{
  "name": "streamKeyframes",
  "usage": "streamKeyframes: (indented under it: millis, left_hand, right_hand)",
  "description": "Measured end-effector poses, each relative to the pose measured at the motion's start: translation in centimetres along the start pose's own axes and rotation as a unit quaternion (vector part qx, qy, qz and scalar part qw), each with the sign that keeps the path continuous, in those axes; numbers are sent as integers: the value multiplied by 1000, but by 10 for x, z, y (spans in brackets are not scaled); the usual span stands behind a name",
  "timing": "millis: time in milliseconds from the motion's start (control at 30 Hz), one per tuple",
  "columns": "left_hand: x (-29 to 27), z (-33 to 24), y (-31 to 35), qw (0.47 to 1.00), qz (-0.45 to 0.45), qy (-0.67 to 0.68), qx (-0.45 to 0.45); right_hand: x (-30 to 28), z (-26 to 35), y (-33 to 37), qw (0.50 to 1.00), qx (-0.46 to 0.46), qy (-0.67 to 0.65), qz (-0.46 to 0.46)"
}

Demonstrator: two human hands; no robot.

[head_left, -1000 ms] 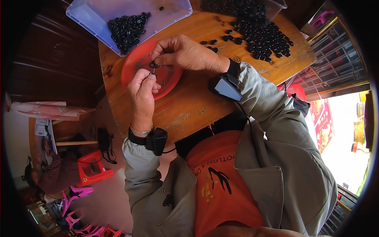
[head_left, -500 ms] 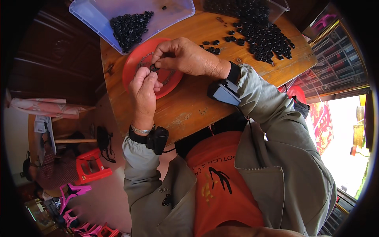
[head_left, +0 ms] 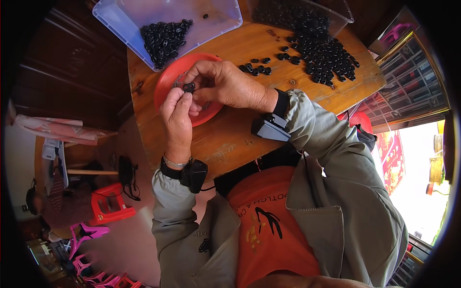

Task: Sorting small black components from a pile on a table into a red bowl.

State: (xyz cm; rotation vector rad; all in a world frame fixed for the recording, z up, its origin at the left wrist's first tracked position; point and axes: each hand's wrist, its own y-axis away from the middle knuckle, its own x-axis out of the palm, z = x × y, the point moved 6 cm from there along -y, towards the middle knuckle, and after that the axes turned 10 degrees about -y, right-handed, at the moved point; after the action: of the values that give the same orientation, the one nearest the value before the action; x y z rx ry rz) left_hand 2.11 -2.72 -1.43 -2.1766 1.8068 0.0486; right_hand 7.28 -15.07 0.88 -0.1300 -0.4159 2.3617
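Note:
Over a red plastic dish (head_left: 208, 115), my two hands meet at a small black oval piece with two holes (head_left: 189, 87). My left hand (head_left: 177, 117) pinches this piece between thumb and fingers, with its holed face turned up. From the right, my right hand (head_left: 233, 88) reaches in with bent fingers; its index finger arches beyond the piece and its thumb lies close beside it. Its fingertips are partly hidden, so what they grip cannot be made out. Small silvery metal bits (head_left: 178, 79) lie in the dish, partly covered by my hands.
A translucent bluish bin (head_left: 211, 33) at the back left holds a heap of black pieces (head_left: 165, 42). At the back right, a clear bin (head_left: 342, 19) lies tipped, with black pieces (head_left: 331, 60) spilled before it. Several loose ones (head_left: 256, 70) lie near my right hand on the wooden table (head_left: 230, 139).
The black piece shows more plainly, its two-holed face now turned up between my fingers. My right hand's fingers have shifted and its thumb sits lower. The whole view has tilted slightly.

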Motion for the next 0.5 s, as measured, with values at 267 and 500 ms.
streamKeyframes:
  millis: [267, 500]
  left_hand:
    - [1, -6, 1, 999, 14, -15, 28]
    - [2, -4, 0, 1000, 14, 2, 26]
  right_hand:
    - [-4, 6, 1, 1000, -23, -11, 6]
    - [-4, 9, 1, 997, -42, 57, 13]
